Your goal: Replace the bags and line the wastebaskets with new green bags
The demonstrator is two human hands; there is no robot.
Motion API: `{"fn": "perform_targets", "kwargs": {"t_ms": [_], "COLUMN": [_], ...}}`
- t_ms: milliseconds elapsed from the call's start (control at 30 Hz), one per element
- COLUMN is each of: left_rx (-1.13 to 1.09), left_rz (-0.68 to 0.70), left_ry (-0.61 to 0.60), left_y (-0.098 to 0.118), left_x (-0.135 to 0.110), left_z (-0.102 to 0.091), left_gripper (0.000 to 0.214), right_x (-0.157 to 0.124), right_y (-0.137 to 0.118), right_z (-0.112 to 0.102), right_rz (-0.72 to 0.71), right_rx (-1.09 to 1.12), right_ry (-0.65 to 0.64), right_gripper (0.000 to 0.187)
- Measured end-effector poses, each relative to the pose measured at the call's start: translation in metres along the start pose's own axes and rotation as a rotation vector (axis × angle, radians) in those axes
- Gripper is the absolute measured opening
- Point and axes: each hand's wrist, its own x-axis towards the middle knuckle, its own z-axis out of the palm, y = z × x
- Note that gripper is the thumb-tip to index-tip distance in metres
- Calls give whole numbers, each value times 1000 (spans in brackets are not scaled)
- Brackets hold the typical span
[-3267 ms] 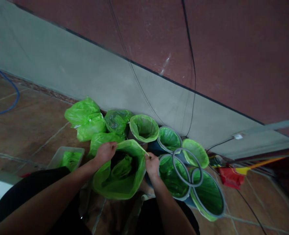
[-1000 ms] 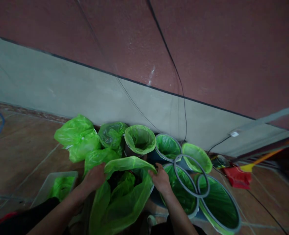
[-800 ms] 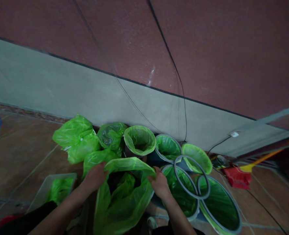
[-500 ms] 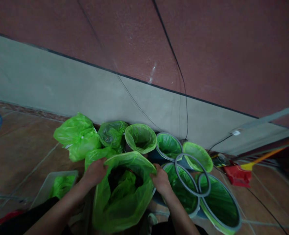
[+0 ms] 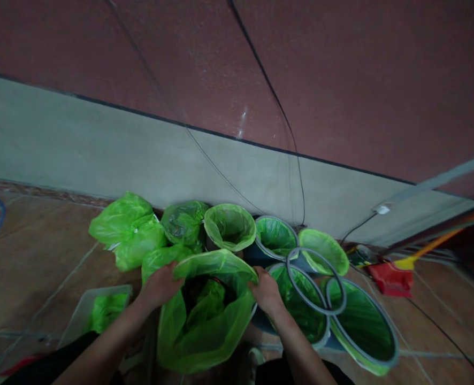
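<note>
Between my hands a translucent green garbage bag hangs spread wide over a dark bin, whose sides are mostly covered. My left hand is closed on the bag's left edge. On the opposite edge, my right hand pinches the plastic. Crumpled green plastic lies down inside the dark opening. Close to my right forearm stands a bin lined in green, with a loose grey ring resting over its rim and the neighbouring bin's.
Several other green-lined bins stand along the wall. Tied green bags lie to the left, above a clear tub holding green plastic. A red dustpan lies at the right. A cable crosses the floor.
The view has shifted slightly. Both hands keep their grip on the bag's edges, and its near side has risen a little in the picture.
</note>
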Motion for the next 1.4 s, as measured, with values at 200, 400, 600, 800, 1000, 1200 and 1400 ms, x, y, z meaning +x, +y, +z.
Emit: {"fn": "perform_targets", "kwargs": {"t_ms": [200,400,600,800,1000,1200,1400], "left_rx": [51,70,84,106,95,155,162], "left_rz": [-42,-73,-26,3,9,-33,-113], "left_ry": [-3,-3,-18,-31,-49,-26,103], "left_y": [11,14,17,16,16,12,-5], "left_x": [-2,3,4,4,4,7,9], "left_z": [-4,-2,-3,-3,-5,-11,-13], "left_gripper": [51,45,38,35,35,38,42], "right_x": [-1,-3,-5,-5,-6,-4,2], "right_y": [-4,-4,-6,-7,-9,-9,6], "right_z": [-2,2,5,3,3,-1,-5], "right_rz": [-2,-13,-7,2,-1,-10,34], "right_rx": [4,-6,-18,-7,-27,-87,-158], "right_ry": [-24,-8,-20,-34,-44,-75,-60], "right_gripper": [34,33,38,39,39,33,37]}}
